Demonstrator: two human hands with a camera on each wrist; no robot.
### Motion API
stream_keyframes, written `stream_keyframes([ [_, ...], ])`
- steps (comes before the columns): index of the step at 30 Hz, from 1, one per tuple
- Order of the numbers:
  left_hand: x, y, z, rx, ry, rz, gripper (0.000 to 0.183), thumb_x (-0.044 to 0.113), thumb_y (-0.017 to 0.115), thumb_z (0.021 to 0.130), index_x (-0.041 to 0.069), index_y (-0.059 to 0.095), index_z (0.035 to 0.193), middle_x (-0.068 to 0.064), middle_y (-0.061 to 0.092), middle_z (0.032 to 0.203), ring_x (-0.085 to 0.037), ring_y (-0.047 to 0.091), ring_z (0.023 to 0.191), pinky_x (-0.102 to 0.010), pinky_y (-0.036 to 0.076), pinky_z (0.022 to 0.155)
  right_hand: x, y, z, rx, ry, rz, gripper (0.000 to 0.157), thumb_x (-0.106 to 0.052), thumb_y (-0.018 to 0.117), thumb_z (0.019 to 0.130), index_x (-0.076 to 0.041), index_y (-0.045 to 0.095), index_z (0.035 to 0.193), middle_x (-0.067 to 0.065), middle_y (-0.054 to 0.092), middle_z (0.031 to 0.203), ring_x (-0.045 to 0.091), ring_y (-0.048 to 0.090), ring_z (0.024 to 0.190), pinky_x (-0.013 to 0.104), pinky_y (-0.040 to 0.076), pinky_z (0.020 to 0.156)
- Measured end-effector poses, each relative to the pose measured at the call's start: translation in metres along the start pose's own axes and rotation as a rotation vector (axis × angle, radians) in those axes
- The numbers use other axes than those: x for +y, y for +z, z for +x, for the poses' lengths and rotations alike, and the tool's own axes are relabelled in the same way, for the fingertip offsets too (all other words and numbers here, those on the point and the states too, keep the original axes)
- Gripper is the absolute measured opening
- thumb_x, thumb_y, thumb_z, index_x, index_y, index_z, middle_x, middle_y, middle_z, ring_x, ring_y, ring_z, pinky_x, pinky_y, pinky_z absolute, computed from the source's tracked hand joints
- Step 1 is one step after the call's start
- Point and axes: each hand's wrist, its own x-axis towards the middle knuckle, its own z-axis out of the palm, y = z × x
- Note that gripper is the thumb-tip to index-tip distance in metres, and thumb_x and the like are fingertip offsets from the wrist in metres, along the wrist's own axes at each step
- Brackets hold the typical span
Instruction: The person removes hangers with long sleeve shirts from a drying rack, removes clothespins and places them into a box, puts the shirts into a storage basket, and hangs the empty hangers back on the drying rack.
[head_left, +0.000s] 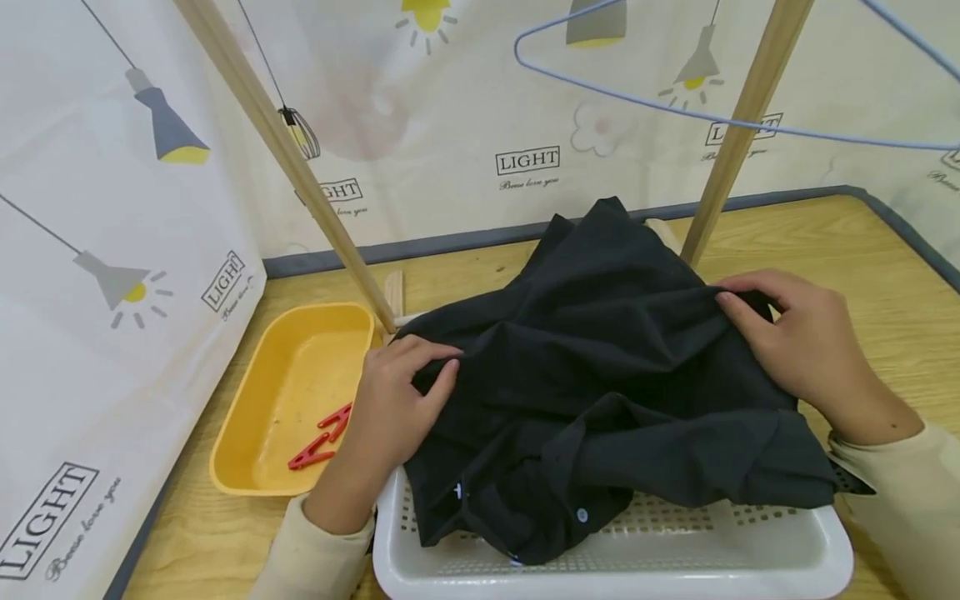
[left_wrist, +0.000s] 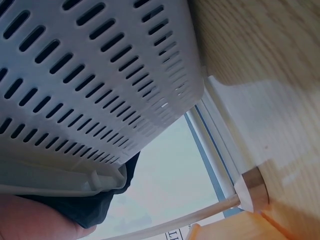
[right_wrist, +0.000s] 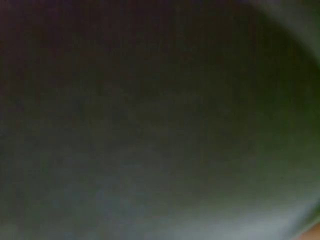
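A: What lies around the hands?

B: A white slotted basket point(head_left: 615, 550) stands at the near edge of the wooden counter point(head_left: 847, 250). To its left lies a yellow tray point(head_left: 247, 433) with two red clothes pegs point(head_left: 321, 436) in it. Two slanted wooden poles point(head_left: 300, 167) rise behind, and a pale blue wire hanger point(head_left: 675, 112) hangs overhead. A curtain printed with lamps point(head_left: 112, 250) closes off the back and the left side.

A: And the garment?

B: A black shirt point(head_left: 600, 375) is heaped over the basket, rumpled, its near hem with small buttons spilling over the front rim. Its long axis runs roughly left to right across the basket, with one peak of cloth pointing away, toward the right pole's foot.

A: The hands?

B: The left hand point(head_left: 390, 408) has its grip pinched on a fold at the shirt's left edge. The right hand point(head_left: 802, 342) curls its fingers round the cloth at the right edge. The right wrist view is only dark blur; the left wrist view shows the basket's slotted wall from close by.
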Motion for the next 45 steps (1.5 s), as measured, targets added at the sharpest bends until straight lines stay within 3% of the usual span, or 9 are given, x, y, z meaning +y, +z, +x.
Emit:
stream_keyframes([
  [6,0.001,-0.001,0.002,0.006,0.005,0.004,0.015,0.028,0.064,0.085,0.021,0.071,0.095,0.007,0.065,0.09,-0.01,0.057,0.086,-0.033,0.039,0.081,-0.006,-0.004,0.001,0.032,-0.046,0.044,0.017,-0.011,0.067,0.083,-0.012,0.07,0.099,-0.004,0.065,0.092,-0.015,0.047,0.074,0.01,0.035,0.063],
  [15,0.002,-0.001,0.0,-0.016,-0.017,0.012,0.016,0.029,0.063,0.085,0.02,0.071,0.097,0.007,0.065,0.09,-0.011,0.057,0.085,-0.034,0.039,0.083,-0.019,-0.017,-0.002,-0.019,-0.098,0.116,0.021,-0.004,0.068,0.08,-0.013,0.07,0.099,0.004,0.067,0.094,-0.014,0.053,0.079,0.005,0.038,0.068],
  [25,0.002,-0.001,0.0,-0.003,0.0,0.005,0.014,0.028,0.063,0.085,0.02,0.071,0.095,0.007,0.065,0.09,-0.012,0.058,0.087,-0.035,0.039,0.082,-0.033,-0.027,-0.008,-0.106,-0.184,0.199,0.034,0.006,0.069,0.074,-0.017,0.07,0.099,-0.009,0.066,0.1,-0.006,0.058,0.089,0.004,0.042,0.071],
  [31,0.003,0.0,0.0,0.001,-0.011,0.013,0.015,0.029,0.064,0.085,0.02,0.071,0.095,0.007,0.065,0.091,-0.012,0.057,0.087,-0.034,0.038,0.082,-0.038,-0.03,-0.009,-0.201,-0.334,0.303,0.039,0.013,0.07,0.068,-0.013,0.07,0.096,-0.006,0.067,0.101,-0.001,0.059,0.097,0.007,0.042,0.081],
  [38,0.003,-0.001,0.0,0.008,-0.004,0.018,0.015,0.029,0.063,0.085,0.02,0.071,0.095,0.006,0.065,0.09,-0.012,0.057,0.086,-0.033,0.038,0.081,-0.037,-0.02,-0.01,-0.433,-0.537,0.551,0.04,0.017,0.067,0.068,-0.009,0.067,0.099,0.001,0.065,0.1,0.007,0.058,0.098,0.011,0.042,0.083],
  [45,0.003,-0.001,0.0,0.014,0.001,0.011,0.014,0.029,0.064,0.085,0.021,0.071,0.095,0.006,0.065,0.09,-0.011,0.057,0.086,-0.033,0.038,0.08,-0.035,-0.01,-0.014,-0.637,-0.558,0.647,0.042,0.017,0.064,0.072,-0.014,0.063,0.1,-0.003,0.064,0.092,0.003,0.058,0.08,0.016,0.044,0.069],
])
